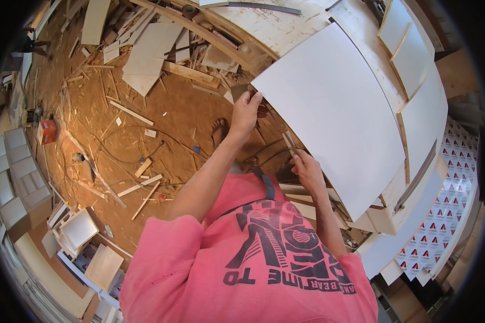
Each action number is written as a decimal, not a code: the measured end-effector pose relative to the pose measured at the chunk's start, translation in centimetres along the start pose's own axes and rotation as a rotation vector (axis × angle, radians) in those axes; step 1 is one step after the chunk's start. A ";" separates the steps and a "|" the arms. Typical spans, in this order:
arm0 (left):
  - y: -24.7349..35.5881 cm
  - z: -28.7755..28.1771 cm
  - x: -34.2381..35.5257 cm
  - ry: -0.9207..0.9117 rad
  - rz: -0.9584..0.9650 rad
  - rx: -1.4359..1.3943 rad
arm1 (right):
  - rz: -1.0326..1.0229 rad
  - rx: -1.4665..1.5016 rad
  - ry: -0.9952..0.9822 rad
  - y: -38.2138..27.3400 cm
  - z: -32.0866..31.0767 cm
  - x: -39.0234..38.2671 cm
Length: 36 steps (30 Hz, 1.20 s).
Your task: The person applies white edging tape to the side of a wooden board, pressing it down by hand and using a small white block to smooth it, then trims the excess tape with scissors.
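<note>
Panel [328,118], white, is seen lying face up over the bench [315,24], ahead and to the right of the body. Fingers of the left hand [246,116] are curled, thumb and forefinger drawn together beside the panel's left corner; whether its edge is pinched or merely neared cannot be told. By the right hand [307,169] a thin strip [290,141] appears to be pinched, thumb uppermost, just beside the same edge — kind of strip not resolved.

Handling, as judged: the panel is taken to be stiff board, broad for its thickness, awkward rather than very heavy. The smooth face is expected to be slippery under a flat palm and easily scratched; corners are likely to chip if knocked. Hold is best taken at two well-separated places on opposite edges, fingers beneath and thumbs on top — a one-corner grip would probably let it swing or tip.

Farther out, more panels [415,81] with pale edges are noted overlapping on the right. Wood offcuts [151,59] are scattered over the brown floor [188,124] on the left.
</note>
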<state>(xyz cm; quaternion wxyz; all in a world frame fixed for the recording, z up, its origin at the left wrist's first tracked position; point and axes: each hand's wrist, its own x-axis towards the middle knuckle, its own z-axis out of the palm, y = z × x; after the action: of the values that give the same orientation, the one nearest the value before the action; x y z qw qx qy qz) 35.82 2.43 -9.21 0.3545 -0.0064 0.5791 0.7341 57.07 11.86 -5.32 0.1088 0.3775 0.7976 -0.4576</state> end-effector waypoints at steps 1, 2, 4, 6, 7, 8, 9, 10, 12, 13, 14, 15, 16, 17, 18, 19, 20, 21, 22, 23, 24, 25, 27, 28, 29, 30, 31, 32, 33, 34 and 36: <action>0.0 0.0 0.0 0.004 0.010 -0.008 | 0.009 0.006 0.004 -0.1 0.0 0.0; -0.1 0.1 0.1 0.009 0.019 -0.017 | 0.018 0.011 -0.001 -0.3 0.0 0.0; -0.3 0.1 0.1 0.012 0.038 -0.018 | 0.036 0.023 -0.010 -0.8 -0.2 -0.1; -0.5 0.0 0.2 0.014 0.048 -0.019 | 0.026 0.014 0.001 -0.6 -0.2 0.0; -0.4 0.1 0.2 0.015 0.049 -0.018 | 0.021 0.012 0.006 -0.4 -0.1 0.1; -0.4 0.1 0.2 0.015 0.050 -0.016 | 0.023 0.008 0.015 -0.2 0.0 0.2; -0.4 0.2 0.2 0.024 0.052 -0.016 | 0.025 0.004 0.023 0.1 0.2 0.3; -0.3 0.3 0.2 0.031 0.052 -0.018 | 0.028 -0.002 0.032 0.2 0.2 0.4; -0.3 0.5 0.3 0.040 0.063 -0.022 | 0.030 -0.010 0.046 0.2 0.4 0.4; -0.4 0.5 0.3 0.040 0.073 -0.027 | 0.032 -0.015 0.054 0.1 0.4 0.4; -0.6 0.6 0.4 0.039 0.084 -0.031 | 0.033 -0.008 0.059 0.1 0.5 0.4; -0.7 0.6 0.4 0.039 0.089 -0.041 | 0.034 -0.002 0.063 0.0 0.5 0.4; -0.8 0.6 0.5 0.037 0.096 -0.050 | 0.034 0.007 0.068 0.0 0.6 0.4; -0.9 0.7 0.5 0.036 0.102 -0.059 | 0.040 0.018 0.065 -0.1 0.6 0.4; -1.0 0.7 0.5 0.043 0.091 -0.060 | 0.046 0.030 0.062 -0.1 0.6 0.4; -0.9 0.7 0.5 0.051 0.081 -0.061 | 0.050 0.041 0.059 -0.2 0.6 0.4; -0.9 0.8 0.5 0.060 0.072 -0.062 | 0.054 0.036 0.062 -0.3 0.6 0.4; -0.9 0.8 0.6 0.061 0.083 -0.066 | 0.057 0.031 0.065 -0.5 0.6 0.4; -0.9 0.9 0.6 0.062 0.094 -0.070 | 0.061 0.026 0.068 -0.6 0.6 0.4; -0.9 1.0 0.7 0.063 0.105 -0.073 | 0.050 0.026 0.069 -0.4 0.8 0.5; -0.9 0.9 0.6 0.059 0.091 -0.068 | 0.039 0.025 0.070 0.0 1.0 0.6; -0.7 0.8 0.6 0.054 0.077 -0.062 | 0.029 0.025 0.071 0.1 1.2 0.6; -0.7 0.8 0.6 0.056 0.061 -0.055 | 0.054 0.063 0.069 -0.4 1.2 0.4; -0.7 0.8 0.7 0.063 0.062 -0.054 | 0.065 0.082 0.067 -0.7 1.2 0.3; -0.7 0.8 0.7 0.071 0.063 -0.054 | 0.059 0.079 0.063 -0.7 1.2 0.3; -0.8 0.7 0.7 0.085 0.054 -0.032 | 0.054 0.075 0.060 -0.6 1.1 0.4; -0.6 0.8 0.7 0.096 0.043 -0.010 | 0.052 0.072 0.060 -0.6 1.0 0.4; -0.4 0.9 0.6 0.106 0.031 0.012 | 0.042 0.070 0.060 -0.6 0.9 0.4; -0.2 0.8 0.7 0.093 0.015 -0.013 | 0.033 0.067 0.060 -0.6 0.8 0.4; 0.1 0.7 0.7 0.080 -0.002 -0.038 | 0.023 0.062 0.059 -0.5 0.7 0.4; 0.0 0.7 0.7 0.067 -0.018 -0.091 | 0.040 0.086 0.059 -0.5 0.7 0.3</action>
<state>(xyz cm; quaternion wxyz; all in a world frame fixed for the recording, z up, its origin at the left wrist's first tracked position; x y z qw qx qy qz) 35.55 3.35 -9.29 0.3411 -0.0522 0.5566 0.7558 56.36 11.27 -5.57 0.0779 0.4112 0.7723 -0.4779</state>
